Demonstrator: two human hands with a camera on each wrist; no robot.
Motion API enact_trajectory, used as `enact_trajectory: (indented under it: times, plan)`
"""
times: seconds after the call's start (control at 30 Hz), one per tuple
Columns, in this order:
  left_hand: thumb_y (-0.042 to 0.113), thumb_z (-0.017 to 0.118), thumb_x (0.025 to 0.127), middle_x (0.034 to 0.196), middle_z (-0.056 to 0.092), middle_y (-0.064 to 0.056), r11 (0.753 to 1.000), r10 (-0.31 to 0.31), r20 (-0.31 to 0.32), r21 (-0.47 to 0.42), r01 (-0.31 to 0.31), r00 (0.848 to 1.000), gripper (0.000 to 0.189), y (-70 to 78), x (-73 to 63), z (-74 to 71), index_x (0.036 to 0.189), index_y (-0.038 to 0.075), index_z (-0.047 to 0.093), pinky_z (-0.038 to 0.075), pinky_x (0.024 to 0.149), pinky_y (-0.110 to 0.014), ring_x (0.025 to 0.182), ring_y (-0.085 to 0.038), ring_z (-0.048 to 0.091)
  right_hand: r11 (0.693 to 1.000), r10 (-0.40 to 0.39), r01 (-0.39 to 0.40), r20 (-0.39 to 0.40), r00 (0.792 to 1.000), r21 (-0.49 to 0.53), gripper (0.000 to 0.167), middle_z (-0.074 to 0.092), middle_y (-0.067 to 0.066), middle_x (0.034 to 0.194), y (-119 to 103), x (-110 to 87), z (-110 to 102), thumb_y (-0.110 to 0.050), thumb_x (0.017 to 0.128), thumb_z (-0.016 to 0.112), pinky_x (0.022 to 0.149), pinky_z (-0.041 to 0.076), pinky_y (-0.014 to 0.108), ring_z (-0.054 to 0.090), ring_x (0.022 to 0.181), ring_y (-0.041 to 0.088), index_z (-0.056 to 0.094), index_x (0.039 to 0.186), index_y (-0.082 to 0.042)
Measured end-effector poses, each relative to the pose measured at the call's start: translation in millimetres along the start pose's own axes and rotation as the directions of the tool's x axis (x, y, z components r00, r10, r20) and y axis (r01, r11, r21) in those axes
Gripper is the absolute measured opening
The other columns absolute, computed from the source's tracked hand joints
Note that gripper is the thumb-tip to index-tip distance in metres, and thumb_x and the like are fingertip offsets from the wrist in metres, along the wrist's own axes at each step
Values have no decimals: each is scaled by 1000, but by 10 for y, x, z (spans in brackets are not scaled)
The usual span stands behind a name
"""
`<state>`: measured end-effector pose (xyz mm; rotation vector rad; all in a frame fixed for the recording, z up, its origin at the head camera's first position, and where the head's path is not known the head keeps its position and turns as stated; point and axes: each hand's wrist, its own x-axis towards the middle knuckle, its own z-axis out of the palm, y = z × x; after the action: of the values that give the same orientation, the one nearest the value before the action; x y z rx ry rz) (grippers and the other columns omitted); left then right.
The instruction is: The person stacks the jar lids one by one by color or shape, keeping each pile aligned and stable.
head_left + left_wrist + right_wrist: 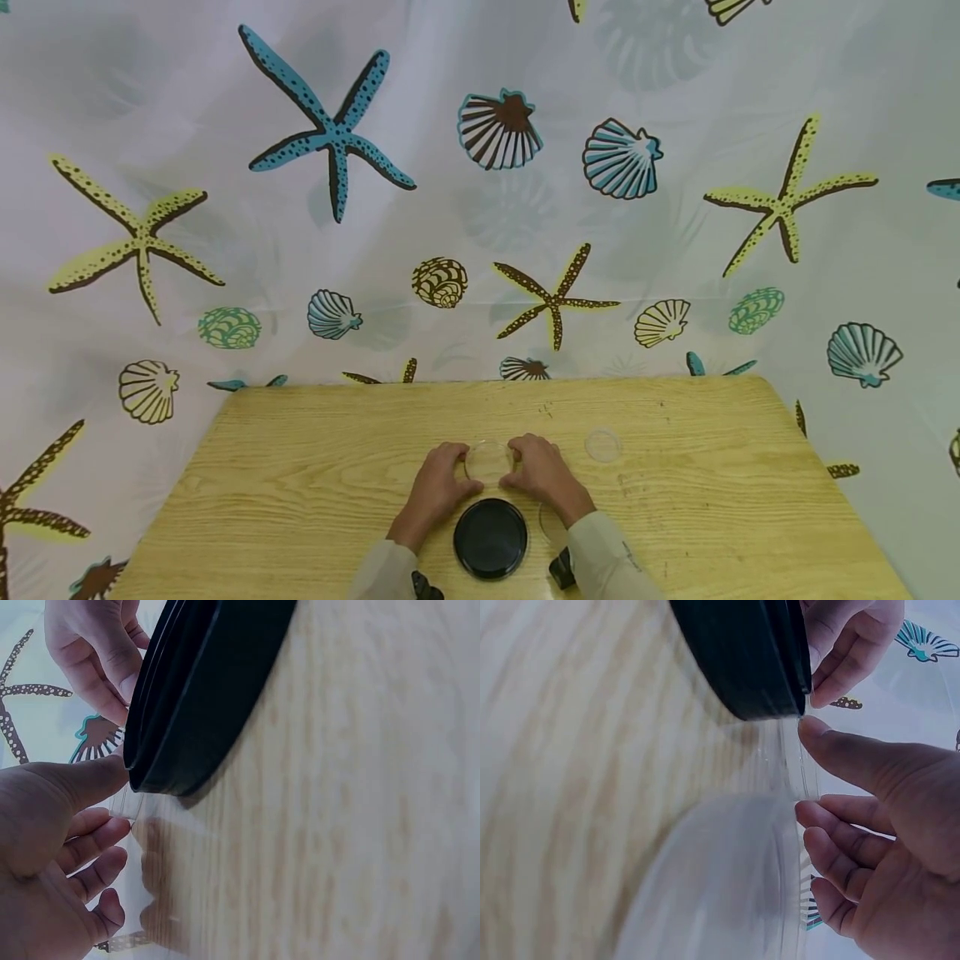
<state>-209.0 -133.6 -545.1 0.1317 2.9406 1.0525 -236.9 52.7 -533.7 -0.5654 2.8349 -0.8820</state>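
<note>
A clear, shallow round piece (489, 463), like a lid or dish, lies between both hands near the middle of the wooden table. My left hand (441, 481) pinches its left edge, thumb nearest me. On the opposite side my right hand (542, 471) holds the right edge in the same way. Directly in front of it sits a black round dish (491, 540) with a raised rim, close to both thumbs. In the left wrist view the black dish (217, 697) covers much of the clear piece; only its thin clear edge shows.
A clear round container (552, 523) stands beside the black dish, partly under my right forearm. Farther right lies a clear flat disc (603, 446). Behind the wooden table (315, 442) hangs a white curtain (420, 217) printed with shells and starfish.
</note>
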Motion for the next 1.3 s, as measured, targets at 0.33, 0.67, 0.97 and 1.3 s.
enact_trajectory:
  times: [0.33, 0.67, 0.97, 1.3]
  plan:
    - [20, 81, 75, 109, 62, -12, 1000, 13, -18, -1, -13, 1000, 52, -7, 1, -4, 117, 0, 60, 45, 92, -47, 107, -30, 55, 1000, -5, 5, -4, 1000, -17, 30, 51, 1, 81, -20, 22, -5, -23, 73, 81, 70, 32, 33, 43, 75, 16, 59, 83, -6]
    - [21, 81, 74, 107, 61, -12, 1000, 22, -13, -21, -22, 1000, 52, -5, -31, 11, 117, 0, 60, 45, 91, -46, 106, -29, 55, 1000, 4, -4, -1, 1000, -16, 41, 58, 3, 89, -14, -22, -5, -25, 74, 81, 78, 40, 40, 52, 83, 19, 65, 103, -2]
    - [23, 80, 76, 109, 60, -12, 999, 33, -5, -4, -33, 999, 54, 40, -45, -9, 119, 0, 59, 46, 90, -46, 107, -30, 55, 1000, -7, 7, 7, 1000, -6, 51, 62, 5, 93, -35, -82, -67, -25, 76, 80, 83, 43, 46, 57, 89, 22, 63, 117, 0]
    - [22, 79, 76, 111, 60, -11, 1000, 31, -9, 2, -31, 999, 53, 88, -63, -90, 120, 1, 58, 45, 92, -47, 110, -31, 54, 1000, -14, 14, 26, 1000, 21, 53, 62, 8, 97, -76, -83, -138, -26, 78, 79, 84, 43, 46, 58, 88, 22, 61, 121, 0]
